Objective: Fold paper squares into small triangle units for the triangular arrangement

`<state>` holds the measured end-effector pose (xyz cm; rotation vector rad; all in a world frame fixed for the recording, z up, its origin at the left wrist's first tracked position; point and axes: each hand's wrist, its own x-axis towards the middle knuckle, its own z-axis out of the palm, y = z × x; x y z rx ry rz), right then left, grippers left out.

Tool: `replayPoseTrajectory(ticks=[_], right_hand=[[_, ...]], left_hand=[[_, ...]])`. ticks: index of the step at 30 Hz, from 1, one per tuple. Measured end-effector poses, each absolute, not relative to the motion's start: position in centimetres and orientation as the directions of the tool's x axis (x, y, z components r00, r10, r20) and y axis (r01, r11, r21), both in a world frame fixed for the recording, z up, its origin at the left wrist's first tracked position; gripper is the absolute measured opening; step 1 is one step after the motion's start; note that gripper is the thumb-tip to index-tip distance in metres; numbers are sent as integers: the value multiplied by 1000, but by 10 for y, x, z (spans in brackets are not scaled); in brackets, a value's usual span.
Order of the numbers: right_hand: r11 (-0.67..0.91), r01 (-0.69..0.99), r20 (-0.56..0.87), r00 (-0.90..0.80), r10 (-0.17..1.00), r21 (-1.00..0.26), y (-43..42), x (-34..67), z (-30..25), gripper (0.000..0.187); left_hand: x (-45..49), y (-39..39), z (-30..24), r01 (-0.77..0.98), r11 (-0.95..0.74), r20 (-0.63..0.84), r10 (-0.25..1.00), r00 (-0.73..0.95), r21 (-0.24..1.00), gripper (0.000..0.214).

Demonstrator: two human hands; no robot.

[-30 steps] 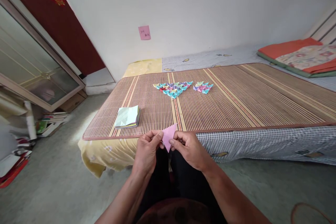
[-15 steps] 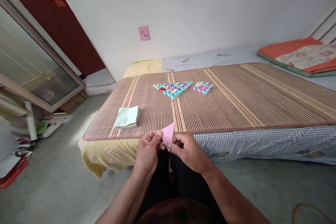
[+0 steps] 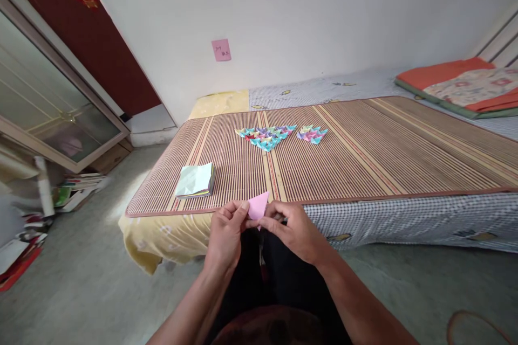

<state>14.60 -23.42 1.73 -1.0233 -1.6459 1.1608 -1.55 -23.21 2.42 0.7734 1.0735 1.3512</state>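
Observation:
A folded piece of pink paper is held between my two hands, just off the front edge of the mat. My left hand pinches its left side between thumb and fingers. On the other side, my right hand grips the lower right part, its thumb near the bottom corner. Fingers hide part of the paper's lower edge. Beyond my hands lie a larger triangular group of colourful folded paper pieces and a smaller group to its right. To the left sits a stack of square paper sheets, pale green on top.
A striped bamboo mat covers the bed. Folded orange and floral bedding lies at the far right. A pink note is stuck on the wall. Books and papers are on the floor at left, beside a glass-panelled door.
The pink paper's lower part has been pressed or folded up a little, and my right thumb has shifted slightly up along it. Both hands keep their hold.

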Motion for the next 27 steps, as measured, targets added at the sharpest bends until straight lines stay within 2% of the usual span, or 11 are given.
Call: replayPoseTrajectory(ticks=[3,10,18,27], right_hand=[[277,85,260,-163,952,-957,-231,149,20,19],[359,77,351,-102,931,-930,-234,146,18,29],[264,18,261,-117,958,-964,-235,148,19,36],[244,5,243,-70,967,-970,-234,147,18,42]], left_hand=[[-13,-236,23,-296,60,-90,992,-90,953,41],[-17,-243,19,-197,7,-13,999,-33,980,30],[-19,-244,20,-173,-16,8,999,-43,985,25],[-18,-246,26,-66,-81,80,997,-12,995,26]])
